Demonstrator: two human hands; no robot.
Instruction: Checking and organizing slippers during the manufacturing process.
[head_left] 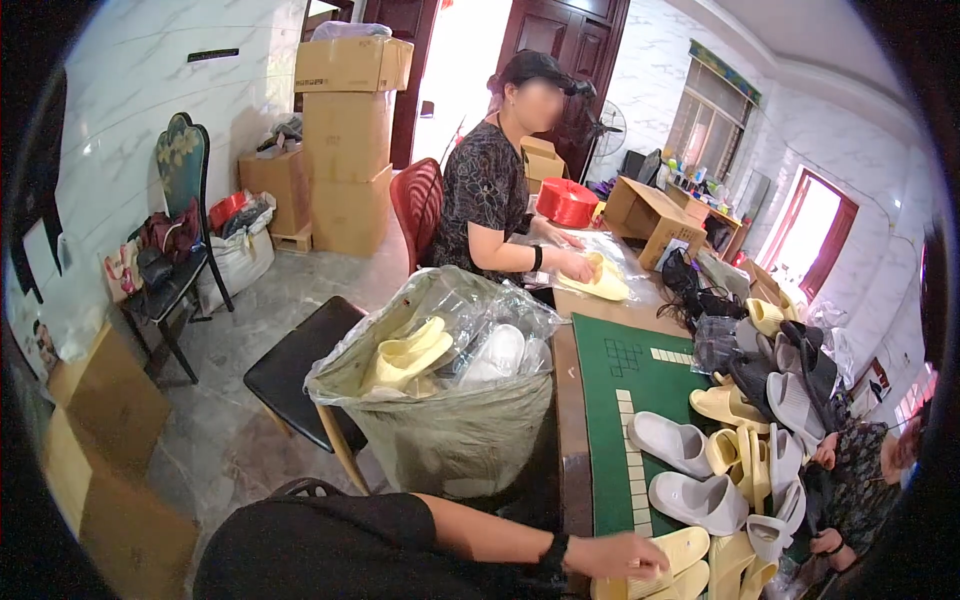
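From the lower edge my left arm, in a black sleeve with a dark wristband, reaches right over the table. My left hand point(618, 556) is closed, its bent fingers on a yellow slipper point(607, 588) that it partly covers. Right beside the fingers lie more yellow slippers point(684, 548). Pale grey slippers point(699, 502) lie just past them, near a mixed heap of yellow, grey and black slippers. My right hand is out of the picture.
A large sack point(450, 440) holding slippers and plastic bags stands left of the green-topped table point(600, 350). Behind it, a seated co-worker point(485, 190) handles a yellow slipper point(605, 280). Another person's hands point(826, 541) are at the right. A black stool point(300, 350) and cartons point(345, 130) stand left.
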